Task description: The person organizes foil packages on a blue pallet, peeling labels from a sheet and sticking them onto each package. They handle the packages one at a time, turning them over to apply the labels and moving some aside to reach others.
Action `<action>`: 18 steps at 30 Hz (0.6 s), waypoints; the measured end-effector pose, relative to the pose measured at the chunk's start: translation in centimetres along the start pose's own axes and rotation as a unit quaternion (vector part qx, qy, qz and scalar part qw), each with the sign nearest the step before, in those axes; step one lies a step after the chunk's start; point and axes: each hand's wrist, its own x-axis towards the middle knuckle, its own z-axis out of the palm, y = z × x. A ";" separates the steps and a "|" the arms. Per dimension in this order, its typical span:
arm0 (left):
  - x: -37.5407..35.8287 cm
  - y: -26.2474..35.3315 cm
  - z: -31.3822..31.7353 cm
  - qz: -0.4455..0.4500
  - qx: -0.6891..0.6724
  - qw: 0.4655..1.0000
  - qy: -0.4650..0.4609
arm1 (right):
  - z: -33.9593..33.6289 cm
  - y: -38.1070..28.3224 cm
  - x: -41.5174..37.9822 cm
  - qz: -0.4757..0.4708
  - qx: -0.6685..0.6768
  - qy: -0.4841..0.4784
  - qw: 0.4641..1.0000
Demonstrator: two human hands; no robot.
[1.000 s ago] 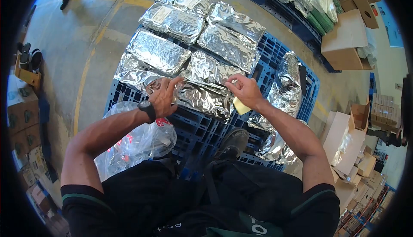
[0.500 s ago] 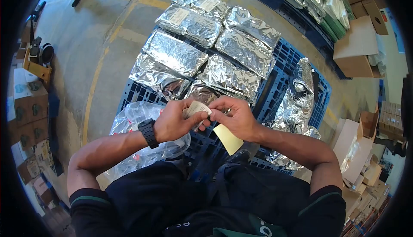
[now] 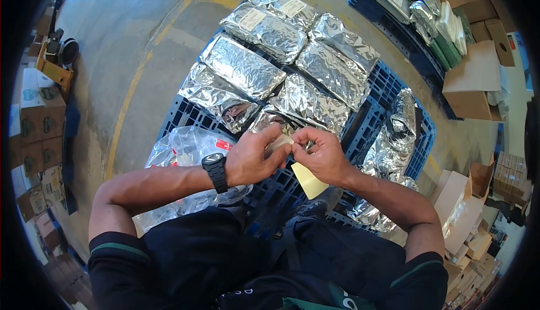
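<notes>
Both hands meet above a blue pallet: left hand and right hand each pinch a small label in a closed grip, its yellow backing strip dangling, as if peeling them apart.

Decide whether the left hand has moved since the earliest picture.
Yes. The left hand came off the crinkled silver foil bags, back over the blue plastic pallet, toward the right hand.

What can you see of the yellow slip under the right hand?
The yellow slip is a small, thin, pale yellow sheet, paper-like, plain with no print visible. It hangs tilted below the right hand, its top edge hidden under the palm, its lower corner free. It shows against the blue pallet. The left hand does not touch it; both hands' fingers meet on a separate small label above it.
</notes>
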 end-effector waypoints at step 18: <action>0.7 -0.3 -0.2 0.027 -0.015 0.999 0.009 | -1.1 -0.2 -0.2 0.018 0.056 -0.066 0.996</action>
